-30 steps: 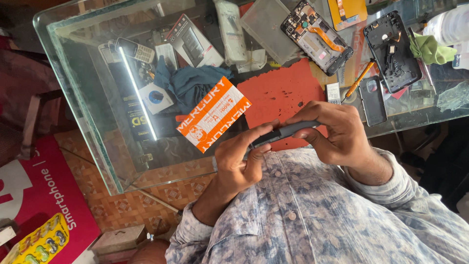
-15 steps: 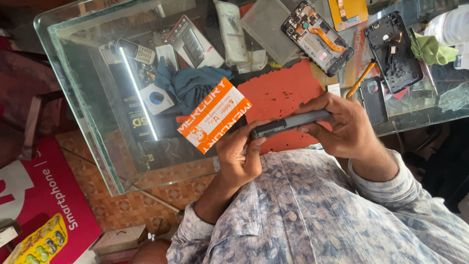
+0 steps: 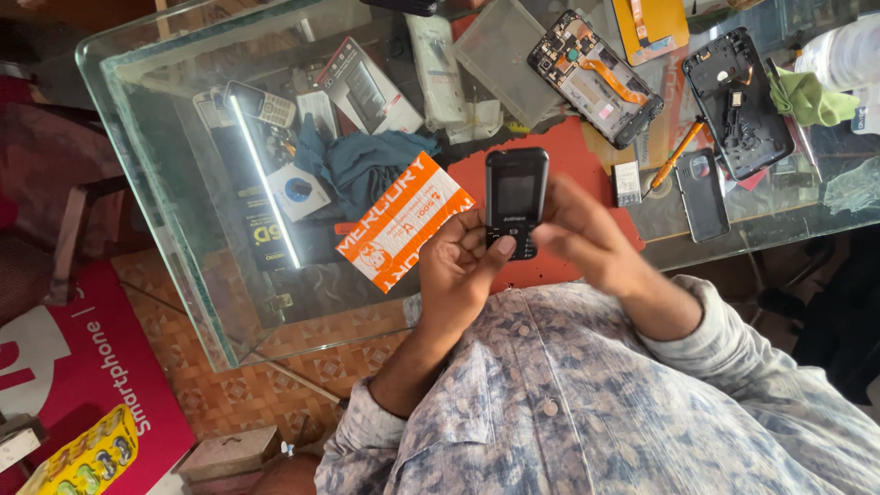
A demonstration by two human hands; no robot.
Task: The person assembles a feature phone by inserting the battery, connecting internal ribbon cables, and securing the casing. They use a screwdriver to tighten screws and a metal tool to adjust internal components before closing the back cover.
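Left hand (image 3: pixel 463 270) holds a black keypad phone (image 3: pixel 516 203) upright above the orange card (image 3: pixel 405 220); blurred right hand (image 3: pixel 582 234) touches its side, over the glass surface (image 3: pixel 183 165).

Black keypad phone (image 3: pixel 516 202) with dark screen; orange-and-white packet (image 3: pixel 401 223); red mat (image 3: pixel 568 156) on greenish glass table (image 3: pixel 165 165); teal cloth (image 3: pixel 367 165); lime-green rag (image 3: pixel 811 99); orange tool (image 3: pixel 676 156); blue-and-white mottled shirt (image 3: pixel 596 403); brown patterned floor tiles (image 3: pixel 266 385)
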